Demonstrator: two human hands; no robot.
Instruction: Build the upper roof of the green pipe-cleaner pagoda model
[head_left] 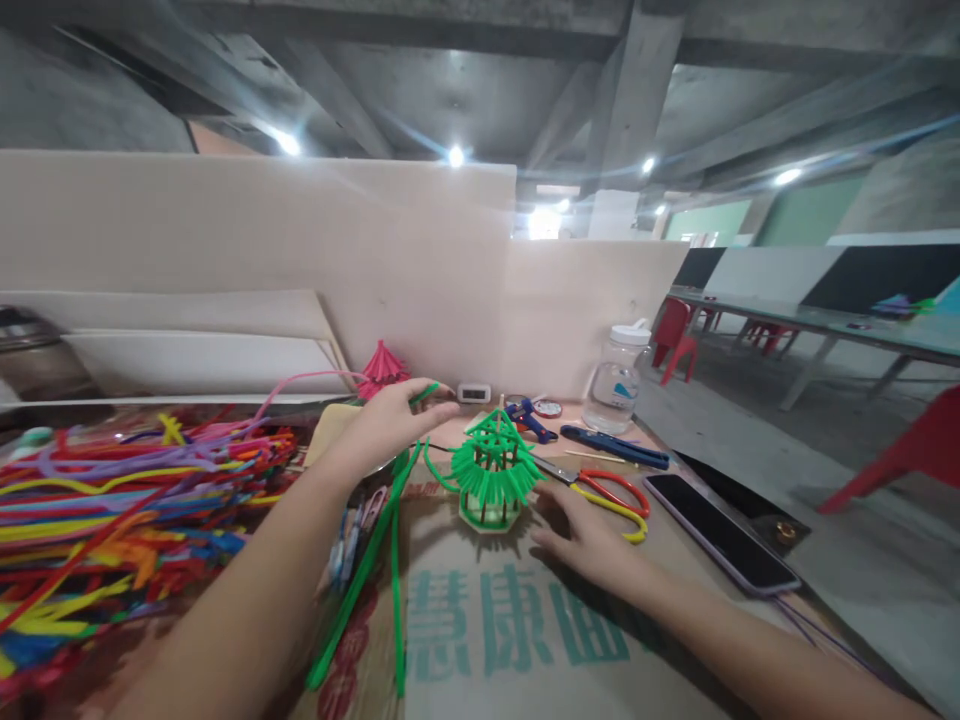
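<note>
My left hand (394, 420) is raised over the table and pinches long green pipe cleaners (375, 560), which hang down toward the cardboard sheet (517, 640). A small green pipe-cleaner pavilion (493, 470) on a wooden base stands just right of that hand. My right hand (589, 535) lies flat on the cardboard with its fingers stretched out, a little right of the pavilion and next to the red and yellow scissors (611, 492).
A big heap of coloured pipe cleaners (112, 510) fills the left. A pink pipe-cleaner model (381, 368), a small digital display (474, 393), a blue tool (613, 447), a clear jar (616, 380) and a phone (720, 532) lie around. A beige partition (300, 250) stands behind.
</note>
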